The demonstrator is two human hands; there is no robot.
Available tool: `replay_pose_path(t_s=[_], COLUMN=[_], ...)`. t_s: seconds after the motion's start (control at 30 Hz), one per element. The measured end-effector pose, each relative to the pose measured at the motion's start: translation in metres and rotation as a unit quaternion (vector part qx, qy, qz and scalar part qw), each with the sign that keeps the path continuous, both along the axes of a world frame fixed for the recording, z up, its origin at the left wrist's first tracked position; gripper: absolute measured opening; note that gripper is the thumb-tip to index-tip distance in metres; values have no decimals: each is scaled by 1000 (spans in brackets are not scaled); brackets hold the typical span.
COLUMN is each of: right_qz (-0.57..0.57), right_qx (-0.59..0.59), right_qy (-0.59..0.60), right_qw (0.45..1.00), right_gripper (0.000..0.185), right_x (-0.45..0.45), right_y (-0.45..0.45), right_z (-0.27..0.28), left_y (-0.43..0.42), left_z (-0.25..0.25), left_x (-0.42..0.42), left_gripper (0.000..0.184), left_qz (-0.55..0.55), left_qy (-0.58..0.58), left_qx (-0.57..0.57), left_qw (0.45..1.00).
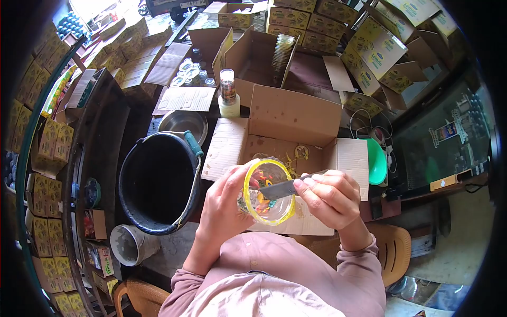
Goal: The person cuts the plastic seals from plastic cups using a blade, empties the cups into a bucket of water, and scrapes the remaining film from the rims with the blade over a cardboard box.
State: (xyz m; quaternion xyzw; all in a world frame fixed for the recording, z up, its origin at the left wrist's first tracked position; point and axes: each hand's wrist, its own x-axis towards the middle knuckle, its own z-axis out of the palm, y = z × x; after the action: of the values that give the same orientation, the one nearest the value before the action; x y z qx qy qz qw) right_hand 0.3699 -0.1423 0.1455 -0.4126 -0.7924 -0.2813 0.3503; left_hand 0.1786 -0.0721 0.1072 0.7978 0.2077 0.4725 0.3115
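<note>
While the left hand (224, 198) grips the yellow-rimmed clear cup (269, 211), the right hand (332, 198) clasps the dark blade (277, 189)

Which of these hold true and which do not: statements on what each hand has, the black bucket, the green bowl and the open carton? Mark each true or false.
1. The left hand holds a clear container with a yellow rim. True.
2. The right hand is empty. False: the right hand holds a dark blade, which reaches across the clear container's mouth.
3. The black bucket is left of the open carton. True.
4. The green bowl sits inside the open carton. False: the green bowl is outside, beyond the carton's right flap.
5. The black bucket's handle has a teal grip. True.
</note>
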Motion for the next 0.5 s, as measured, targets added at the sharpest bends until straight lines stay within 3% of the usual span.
replay_pose_path(t_s=[0.5], right_qz=[-17], right_qx=[-28], right_qy=[-43], right_qw=[999], right_gripper=[18], right_x=[-10], right_y=[-5], right_z=[5], left_y=[-2], left_z=[4], left_x=[-3], left_gripper=[72], left_qz=[23], left_qy=[22], left_qx=[58], left_qw=[998])
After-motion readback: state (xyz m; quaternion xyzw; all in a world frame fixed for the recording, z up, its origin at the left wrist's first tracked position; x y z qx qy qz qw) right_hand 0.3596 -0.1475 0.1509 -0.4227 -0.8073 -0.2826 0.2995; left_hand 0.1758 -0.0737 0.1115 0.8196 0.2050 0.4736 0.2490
